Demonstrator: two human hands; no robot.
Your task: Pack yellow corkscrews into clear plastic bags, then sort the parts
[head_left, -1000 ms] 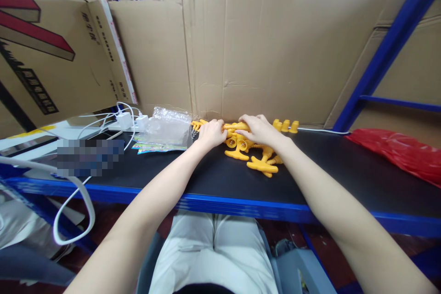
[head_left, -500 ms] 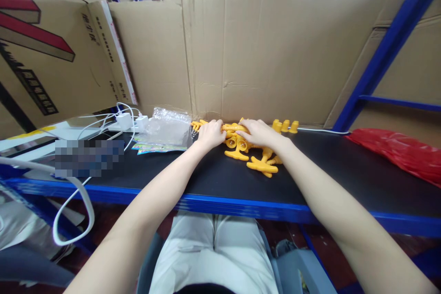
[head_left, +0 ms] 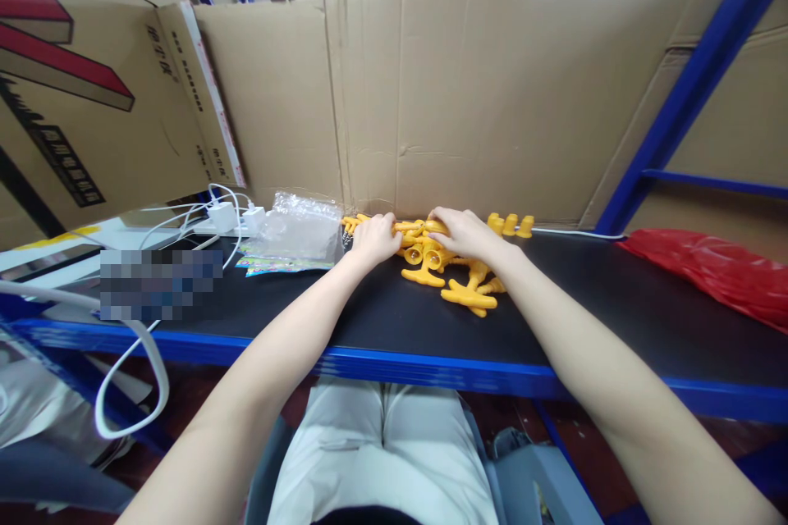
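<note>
Yellow plastic parts (head_left: 468, 295) lie in a loose heap on the black tabletop; some have T-shaped, rounded ends, and two show round cup-like openings. At the heap's left side my left hand (head_left: 377, 239) is closed, its fingertips on a yellow plastic piece (head_left: 409, 227) whose far end they hide. My right hand (head_left: 466, 235) is bent over the heap's right side, thumb and fingers around a rounded yellow plastic piece (head_left: 436, 226). Its exact kind cannot be made out. Behind my left hand, smaller yellow pieces (head_left: 352, 223) and a bit of chain show.
A clear plastic bag (head_left: 295, 230) lies on colourful packaging to the left, beside white chargers (head_left: 222, 217) and cables. Several yellow cup-shaped pieces (head_left: 510, 224) stand at the back. A red plastic bag (head_left: 707, 271) lies at right. Cardboard (head_left: 468, 98) walls the back.
The fingers of my right hand have shifted slightly, and the rounded yellow piece between them now shows more. My left hand stays almost in place.
</note>
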